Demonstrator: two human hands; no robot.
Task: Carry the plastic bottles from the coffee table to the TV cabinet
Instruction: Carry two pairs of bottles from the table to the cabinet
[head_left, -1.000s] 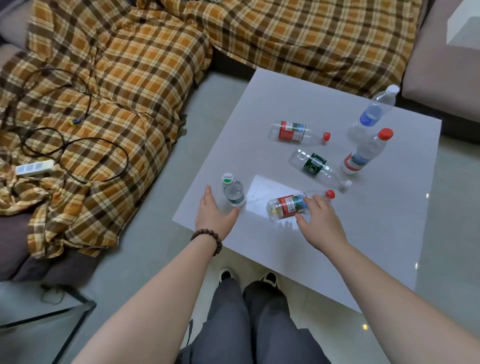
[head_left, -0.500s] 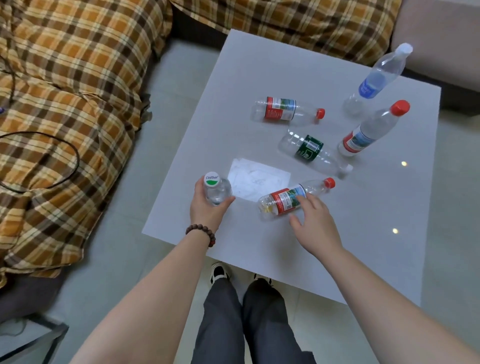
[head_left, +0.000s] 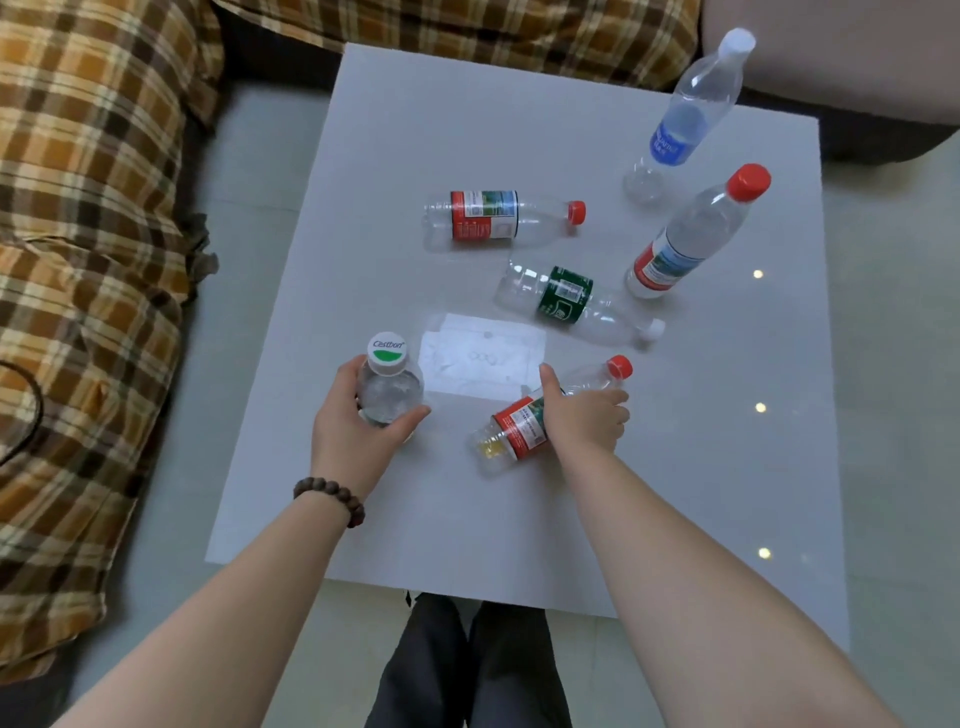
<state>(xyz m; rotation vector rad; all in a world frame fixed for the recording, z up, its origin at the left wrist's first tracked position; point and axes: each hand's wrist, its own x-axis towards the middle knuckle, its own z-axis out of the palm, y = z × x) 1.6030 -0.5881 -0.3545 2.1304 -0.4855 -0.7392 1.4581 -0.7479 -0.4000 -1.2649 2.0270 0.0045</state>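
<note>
On the white coffee table (head_left: 519, 130), my left hand (head_left: 358, 431) grips a small upright bottle with a white and green cap (head_left: 388, 382). My right hand (head_left: 584, 418) is curled round a lying red-label bottle (head_left: 517, 428) with a red cap and a little yellow liquid at its base. Further back lie another red-label bottle (head_left: 493, 218) and a green-label bottle (head_left: 569, 301). Two tall bottles stand at the back right: one with a red cap (head_left: 691, 239) and one with a blue label and white cap (head_left: 685, 119).
A plaid-covered sofa (head_left: 93, 208) runs along the left and back of the table. A beige cushion (head_left: 857, 67) sits at the back right. My dark-trousered legs (head_left: 467, 670) stand at the table's near edge on the glossy floor (head_left: 893, 415).
My left hand has closed round the small upright bottle. My right hand has moved from touching the lying red-label bottle to gripping it. The camera has come closer over the table.
</note>
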